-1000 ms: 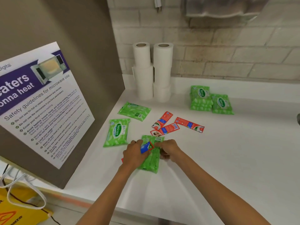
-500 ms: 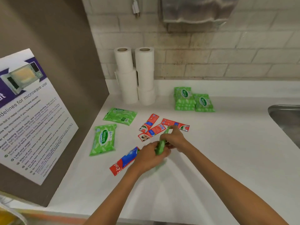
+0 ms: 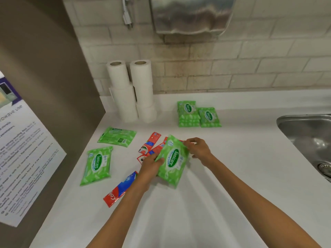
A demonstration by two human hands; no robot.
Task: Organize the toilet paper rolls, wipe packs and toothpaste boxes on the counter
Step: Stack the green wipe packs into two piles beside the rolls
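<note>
— Starting nearest, what is gripped?

— A green Sanicare wipe pack (image 3: 172, 161) is held label-up and tilted over the table (image 3: 232, 172), between both grips. The left grip (image 3: 149, 166) is closed on its near left edge, with the thumb laid on top. The right grip (image 3: 197, 149) is pinched on its far right corner with curled fingers.

— What is seen beside the left forearm?

— A red and blue Colgate toothpaste box (image 3: 119, 190) is laid flat on the table, one end hidden behind that forearm. Further left, a second wipe pack (image 3: 97, 165) is laid label-up. Beyond it, a third wipe pack (image 3: 117, 136) is turned barcode-up.

— What is found behind the held pack?

— Small red toothpaste boxes (image 3: 150, 143) are scattered there, partly covered by the pack; their number cannot be told.

— And at the back?

— Two stacks of wipe packs (image 3: 188, 113) are set side by side, touching, the left one taller. In the back left corner, toilet paper rolls (image 3: 141, 86) are stacked upright in two columns against the brick wall (image 3: 250, 68). A steel sink (image 3: 308, 133) is set into the table at the right. A printed poster (image 3: 26, 158) is fixed to the brown panel (image 3: 44, 68) at the left. A metal dispenser (image 3: 191, 15) is mounted on the wall above.
</note>
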